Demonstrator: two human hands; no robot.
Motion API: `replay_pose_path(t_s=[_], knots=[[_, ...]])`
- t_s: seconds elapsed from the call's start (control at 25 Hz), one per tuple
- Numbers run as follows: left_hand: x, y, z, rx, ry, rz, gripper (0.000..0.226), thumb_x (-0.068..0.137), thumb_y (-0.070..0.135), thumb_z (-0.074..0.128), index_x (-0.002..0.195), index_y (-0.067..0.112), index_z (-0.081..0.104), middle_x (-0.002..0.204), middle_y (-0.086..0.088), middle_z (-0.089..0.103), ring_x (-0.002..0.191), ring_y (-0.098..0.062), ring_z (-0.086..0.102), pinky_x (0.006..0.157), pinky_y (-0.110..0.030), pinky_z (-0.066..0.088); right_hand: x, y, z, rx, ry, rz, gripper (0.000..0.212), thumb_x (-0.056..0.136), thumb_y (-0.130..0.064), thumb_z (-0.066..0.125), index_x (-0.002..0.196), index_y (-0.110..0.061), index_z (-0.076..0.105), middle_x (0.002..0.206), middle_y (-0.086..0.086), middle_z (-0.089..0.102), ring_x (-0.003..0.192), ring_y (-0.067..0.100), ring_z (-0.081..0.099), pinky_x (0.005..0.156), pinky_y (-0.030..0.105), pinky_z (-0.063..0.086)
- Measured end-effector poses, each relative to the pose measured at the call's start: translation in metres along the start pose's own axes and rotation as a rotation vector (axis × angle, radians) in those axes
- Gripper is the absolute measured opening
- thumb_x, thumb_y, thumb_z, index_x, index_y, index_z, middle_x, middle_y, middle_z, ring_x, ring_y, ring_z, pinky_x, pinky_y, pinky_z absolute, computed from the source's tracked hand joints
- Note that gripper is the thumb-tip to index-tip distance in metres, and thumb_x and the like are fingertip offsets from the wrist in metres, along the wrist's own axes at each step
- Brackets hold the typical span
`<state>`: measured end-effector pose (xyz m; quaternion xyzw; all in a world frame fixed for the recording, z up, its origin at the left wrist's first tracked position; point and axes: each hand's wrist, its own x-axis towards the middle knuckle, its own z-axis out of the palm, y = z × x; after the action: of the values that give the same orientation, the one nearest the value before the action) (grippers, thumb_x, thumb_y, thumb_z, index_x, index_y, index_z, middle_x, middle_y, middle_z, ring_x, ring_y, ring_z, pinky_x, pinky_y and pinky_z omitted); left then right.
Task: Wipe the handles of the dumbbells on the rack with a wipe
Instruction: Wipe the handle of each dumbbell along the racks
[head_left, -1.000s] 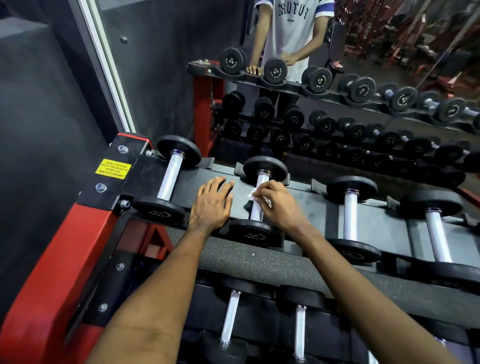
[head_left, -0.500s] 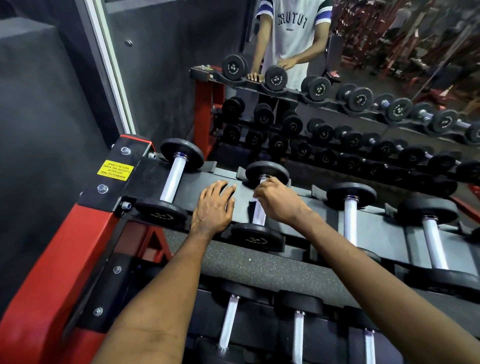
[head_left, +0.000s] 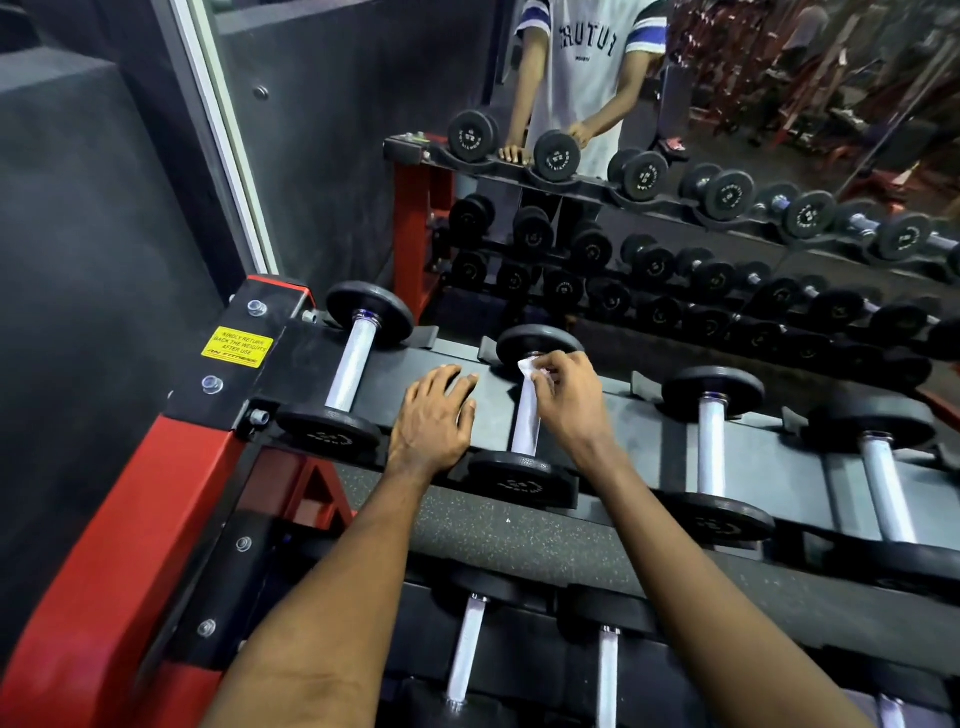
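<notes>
Several black dumbbells with silver handles lie across the top shelf of a black and red rack (head_left: 156, 499). My right hand (head_left: 569, 397) pinches a white wipe (head_left: 529, 368) against the far end of the second dumbbell's handle (head_left: 523, 423), close to its far plate. My left hand (head_left: 434, 418) rests flat with straight fingers on the black shelf between the first dumbbell (head_left: 350, 366) and the second one.
More dumbbells (head_left: 709, 452) continue to the right on the top shelf, and others (head_left: 465, 649) lie on the lower shelf. A mirror (head_left: 675, 156) behind the rack reflects the rack and a person. A dark wall stands at the left.
My right hand slid the wipe along the second handle from its near half to the far end. The white wipe now shows above my fingers. My left hand stayed on the shelf.
</notes>
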<state>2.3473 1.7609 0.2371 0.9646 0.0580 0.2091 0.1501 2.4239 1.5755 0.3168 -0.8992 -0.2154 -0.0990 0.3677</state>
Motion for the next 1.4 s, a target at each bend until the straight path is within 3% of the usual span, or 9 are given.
replay_pose_path(t_s=[0.12,0.24,0.36,0.52,0.68,0.8,1.04,1.2,1.4], knots=[[0.001,-0.001,0.000,0.002,-0.007,0.000,0.040,0.104,0.036,0.040,0.141,0.024,0.049,0.143,-0.006,0.048,0.133,-0.021,0.043,0.111,-0.043,0.035,0.002,0.002,-0.003,0.090,0.045,0.150,0.005,0.090,-0.023,0.062,0.092,-0.019,0.065,0.086,-0.017,0.063,0.083,0.006,0.061,0.080,0.024,0.047],[0.001,-0.001,0.000,0.004,-0.013,-0.006,0.040,0.104,0.036,0.040,0.141,0.024,0.049,0.144,-0.007,0.048,0.133,-0.022,0.044,0.111,-0.043,0.037,0.005,0.005,-0.002,0.251,0.032,0.405,0.007,0.088,-0.021,0.062,0.090,-0.015,0.066,0.076,-0.009,0.066,0.067,0.007,0.061,0.064,0.022,0.046],[0.001,0.000,-0.001,0.012,-0.010,-0.008,0.040,0.104,0.035,0.042,0.142,0.023,0.049,0.144,-0.007,0.048,0.133,-0.022,0.044,0.110,-0.043,0.037,0.007,0.000,0.009,0.713,-0.009,0.687,0.017,0.088,-0.002,0.051,0.077,-0.011,0.060,0.062,-0.002,0.053,0.054,0.012,0.046,0.048,0.022,0.040],[0.001,0.000,0.000,0.007,-0.005,-0.014,0.040,0.103,0.034,0.044,0.141,0.023,0.051,0.143,-0.006,0.049,0.132,-0.022,0.043,0.109,-0.043,0.037,0.006,-0.013,0.003,1.135,-0.061,0.939,0.026,0.087,0.011,0.034,0.081,-0.002,0.056,0.072,0.016,0.056,0.052,0.020,0.059,0.044,0.024,0.051],[0.002,0.000,0.000,0.016,-0.020,-0.021,0.042,0.103,0.035,0.042,0.142,0.025,0.050,0.145,-0.005,0.048,0.133,-0.021,0.041,0.109,-0.043,0.037,0.007,-0.009,0.004,1.115,-0.175,0.947,0.025,0.087,0.004,0.032,0.086,0.001,0.056,0.070,0.015,0.053,0.056,0.021,0.055,0.055,0.034,0.058],[0.001,0.001,-0.001,0.018,-0.015,-0.022,0.041,0.103,0.035,0.043,0.142,0.025,0.050,0.145,-0.005,0.049,0.134,-0.022,0.042,0.111,-0.043,0.036,-0.002,-0.005,0.003,1.086,-0.363,0.924,0.034,0.097,-0.008,0.030,0.103,0.005,0.061,0.086,0.023,0.065,0.072,0.029,0.062,0.073,0.038,0.057],[0.000,0.002,-0.003,0.017,-0.022,-0.030,0.041,0.103,0.034,0.044,0.143,0.025,0.050,0.146,-0.004,0.048,0.135,-0.020,0.041,0.113,-0.043,0.034,-0.019,0.003,0.001,1.086,-0.495,0.976,0.041,0.097,-0.005,0.026,0.115,0.006,0.061,0.113,0.026,0.066,0.091,0.032,0.066,0.097,0.045,0.053],[0.000,0.002,-0.003,0.023,-0.019,-0.028,0.041,0.103,0.034,0.044,0.142,0.024,0.050,0.146,-0.005,0.048,0.134,-0.022,0.042,0.112,-0.044,0.035,-0.027,0.008,-0.006,1.057,-0.602,0.984,0.038,0.098,-0.002,0.027,0.120,0.003,0.058,0.113,0.022,0.067,0.091,0.027,0.066,0.088,0.039,0.055],[0.000,0.003,-0.003,0.029,-0.018,-0.025,0.041,0.103,0.034,0.044,0.142,0.023,0.050,0.145,-0.006,0.048,0.134,-0.022,0.042,0.112,-0.044,0.037,-0.031,0.003,-0.021,0.765,-0.557,0.803,0.026,0.098,0.006,0.041,0.085,-0.007,0.060,0.078,0.007,0.062,0.063,0.011,0.057,0.061,0.021,0.053]])
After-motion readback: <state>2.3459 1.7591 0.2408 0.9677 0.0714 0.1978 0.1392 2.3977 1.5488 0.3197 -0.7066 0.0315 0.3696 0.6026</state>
